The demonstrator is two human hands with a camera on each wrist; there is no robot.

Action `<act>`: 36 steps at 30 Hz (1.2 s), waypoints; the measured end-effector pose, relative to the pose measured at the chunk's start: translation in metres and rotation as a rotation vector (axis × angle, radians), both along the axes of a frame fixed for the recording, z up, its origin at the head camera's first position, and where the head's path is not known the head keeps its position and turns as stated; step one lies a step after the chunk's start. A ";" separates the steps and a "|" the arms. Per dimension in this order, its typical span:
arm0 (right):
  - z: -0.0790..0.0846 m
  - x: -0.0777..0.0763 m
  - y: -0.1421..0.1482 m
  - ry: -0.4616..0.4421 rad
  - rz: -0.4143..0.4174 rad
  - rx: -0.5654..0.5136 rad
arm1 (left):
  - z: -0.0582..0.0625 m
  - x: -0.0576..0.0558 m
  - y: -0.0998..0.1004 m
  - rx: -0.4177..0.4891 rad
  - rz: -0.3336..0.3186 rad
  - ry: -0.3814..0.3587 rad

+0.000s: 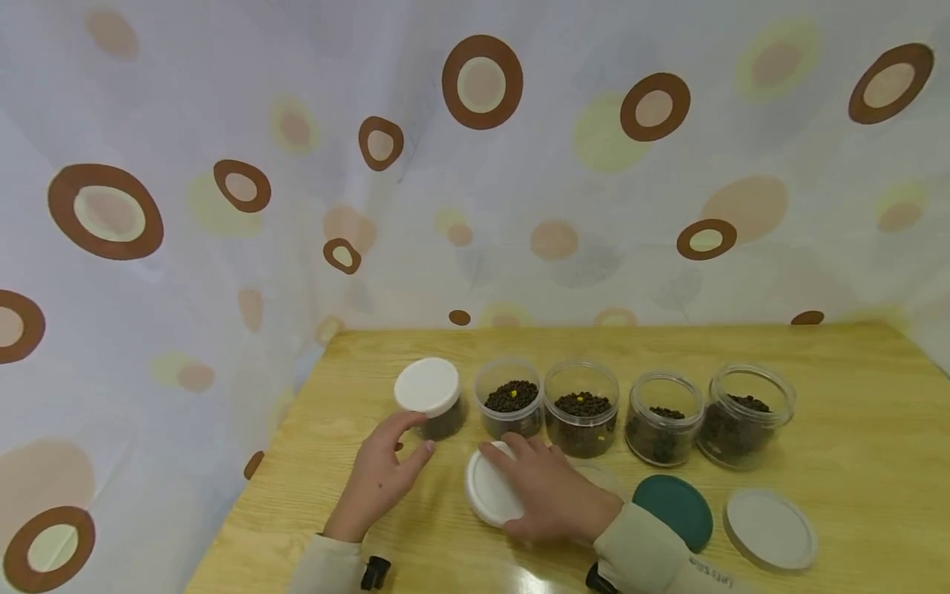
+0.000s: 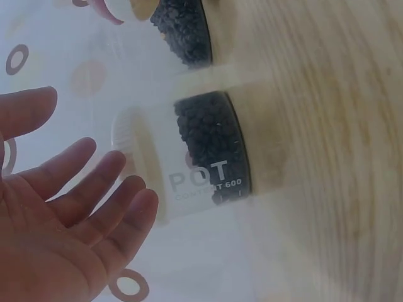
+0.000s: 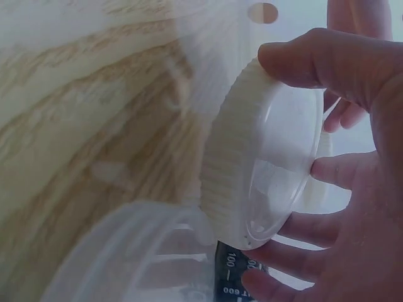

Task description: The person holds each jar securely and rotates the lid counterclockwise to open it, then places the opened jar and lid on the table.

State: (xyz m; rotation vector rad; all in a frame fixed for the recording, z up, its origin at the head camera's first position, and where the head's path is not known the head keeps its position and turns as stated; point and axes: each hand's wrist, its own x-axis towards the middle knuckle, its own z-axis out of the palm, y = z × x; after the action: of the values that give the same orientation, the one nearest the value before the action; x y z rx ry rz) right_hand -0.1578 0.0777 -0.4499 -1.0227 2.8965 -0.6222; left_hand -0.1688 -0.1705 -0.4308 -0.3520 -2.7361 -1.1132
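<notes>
A white ridged lid (image 1: 490, 488) is in my right hand (image 1: 557, 492), over the tabletop in front of the open jars. In the right wrist view, the thumb and fingers grip the lid's rim (image 3: 233, 151). My left hand (image 1: 380, 480), its fingers spread, is nearest the jar with a white lid (image 1: 427, 388) at the row's left end. The left wrist view has this hand (image 2: 82, 220) holding nothing, beside a capped jar (image 2: 211, 148) printed "POT" with dark pellets inside. Two open jars, one on the left (image 1: 510, 400) and its neighbour (image 1: 583, 407), hold dark pellets with yellow bits.
Two more open jars (image 1: 664, 421) (image 1: 745, 417) with dark contents continue the row rightward. A green lid (image 1: 674, 511), a pale grey-white lid (image 1: 770, 530) and a partly hidden pale lid (image 1: 599, 476) lie on the wooden table (image 1: 438, 540). A patterned curtain (image 1: 519, 181) hangs behind.
</notes>
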 end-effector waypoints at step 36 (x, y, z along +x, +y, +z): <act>0.002 0.011 0.018 -0.021 0.029 0.060 | -0.004 0.004 -0.004 -0.012 0.052 0.027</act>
State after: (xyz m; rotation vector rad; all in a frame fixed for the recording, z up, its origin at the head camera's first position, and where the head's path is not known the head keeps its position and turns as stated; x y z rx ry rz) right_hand -0.1467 0.0961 -0.4481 -1.0421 2.8586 -0.5381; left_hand -0.1646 -0.1743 -0.4347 -0.2940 -2.7136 -1.0710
